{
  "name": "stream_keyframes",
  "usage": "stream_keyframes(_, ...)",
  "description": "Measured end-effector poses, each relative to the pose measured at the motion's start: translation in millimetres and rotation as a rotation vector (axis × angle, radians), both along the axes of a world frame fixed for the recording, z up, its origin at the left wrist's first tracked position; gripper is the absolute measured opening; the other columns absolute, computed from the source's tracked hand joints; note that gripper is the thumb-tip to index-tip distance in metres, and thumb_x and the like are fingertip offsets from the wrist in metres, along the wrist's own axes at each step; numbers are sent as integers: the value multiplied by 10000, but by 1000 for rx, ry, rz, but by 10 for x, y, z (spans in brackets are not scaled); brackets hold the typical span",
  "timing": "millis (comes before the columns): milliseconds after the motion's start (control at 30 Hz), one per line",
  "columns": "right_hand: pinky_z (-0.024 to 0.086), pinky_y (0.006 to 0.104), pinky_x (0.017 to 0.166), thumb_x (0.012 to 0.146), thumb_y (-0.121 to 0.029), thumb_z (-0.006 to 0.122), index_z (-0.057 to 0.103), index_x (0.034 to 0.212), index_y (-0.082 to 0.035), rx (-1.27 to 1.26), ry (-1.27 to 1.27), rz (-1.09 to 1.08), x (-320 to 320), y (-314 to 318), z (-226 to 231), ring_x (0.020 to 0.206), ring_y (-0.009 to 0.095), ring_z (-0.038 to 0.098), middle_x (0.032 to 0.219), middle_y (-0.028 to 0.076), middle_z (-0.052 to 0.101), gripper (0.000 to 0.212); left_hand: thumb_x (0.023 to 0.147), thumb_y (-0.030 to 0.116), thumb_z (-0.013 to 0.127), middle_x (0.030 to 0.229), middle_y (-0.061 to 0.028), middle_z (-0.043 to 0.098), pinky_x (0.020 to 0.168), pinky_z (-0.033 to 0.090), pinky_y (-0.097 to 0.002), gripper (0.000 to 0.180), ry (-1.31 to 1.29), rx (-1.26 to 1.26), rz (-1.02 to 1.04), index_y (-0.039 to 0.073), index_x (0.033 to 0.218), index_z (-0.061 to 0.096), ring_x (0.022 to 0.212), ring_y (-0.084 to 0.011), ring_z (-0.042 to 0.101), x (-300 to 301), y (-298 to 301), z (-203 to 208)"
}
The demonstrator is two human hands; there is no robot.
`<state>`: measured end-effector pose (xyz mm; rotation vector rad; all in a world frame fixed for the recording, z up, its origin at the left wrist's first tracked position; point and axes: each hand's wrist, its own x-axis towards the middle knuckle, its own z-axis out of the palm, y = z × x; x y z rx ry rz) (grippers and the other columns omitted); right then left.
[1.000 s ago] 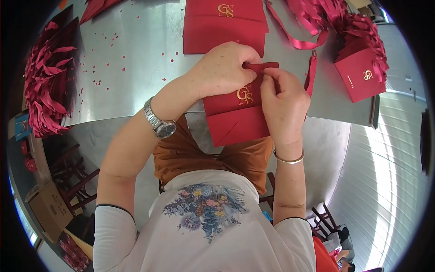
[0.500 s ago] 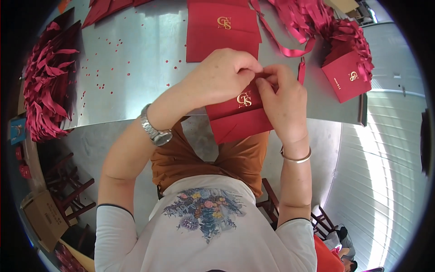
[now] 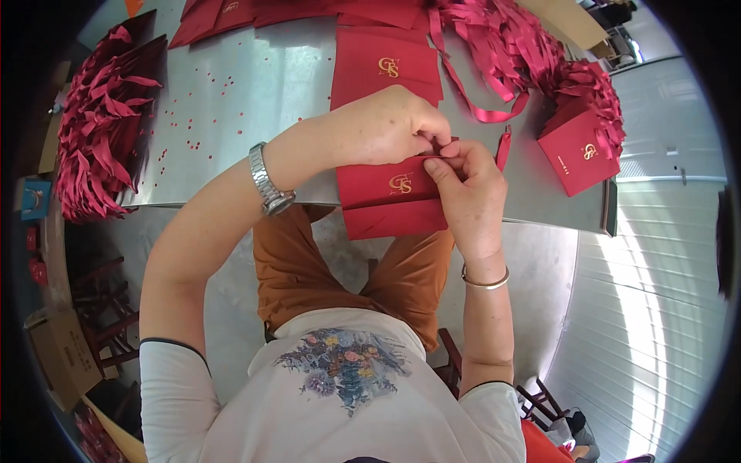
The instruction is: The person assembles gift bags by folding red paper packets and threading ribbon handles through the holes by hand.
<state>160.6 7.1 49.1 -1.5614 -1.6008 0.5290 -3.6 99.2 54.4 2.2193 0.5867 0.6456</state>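
Note:
A flat red paper bag (image 3: pixel 390 202) with a gold emblem lies at the table's near edge, its folded bottom part jutting over my lap. My right hand (image 3: pixel 475 193) pinches the bag's top edge between thumb and fingers. Close against it, my left hand (image 3: pixel 394 127) reaches across from the left with its fingers curled and closed at the same edge. Whatever those left fingers hold is hidden behind the knuckles. Just beyond my hands lies a pile of similar red bags (image 3: pixel 378 69). A short piece of red ribbon (image 3: pixel 503 148) rests to the right of my right hand.
Loose red ribbons (image 3: pixel 502 54) heap at the far right, beside a stack of ribboned bags (image 3: pixel 579 154). Another ribboned stack (image 3: pixel 108 131) stands on the left. Small red paper dots (image 3: pixel 193 144) are scattered over the metal table (image 3: pixel 255 100). Cardboard boxes (image 3: pixel 65 359) sit at lower left.
The whole view has shifted a little. Both hands stay together at the bag's top edge, and the left fingers have changed position slightly. The bag lies a bit straighter.

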Motion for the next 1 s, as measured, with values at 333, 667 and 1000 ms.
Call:
stream_keyframes(333,540,325,648,805,-60,732,591,948,-18,-61,-49,110,-13,28,42,715,243,691,795,121,693,206,754,17,616,811,-174,632,694,517,-430,94,221,259,-20,14,843,647,803,-348,644,-45,-37,83)
stream_keyframes(667,517,407,639,819,-159,697,573,1022,-43,-136,-236,143,99,60,-102,693,319,659,747,111,671,265,852,87,569,843,-185,600,766,465,-483,71,201,294,387,16,855,576,860,-388,586,-627,298,-108)
stream_keyframes(1000,520,408,657,829,-172,685,589,1038,-55,-167,-237,123,115,37,-146,720,304,666,765,98,681,258,822,152,679,920,-123,630,755,487,-375,170,284,26,356,18,922,651,836,-284,611,-616,-451,-126)
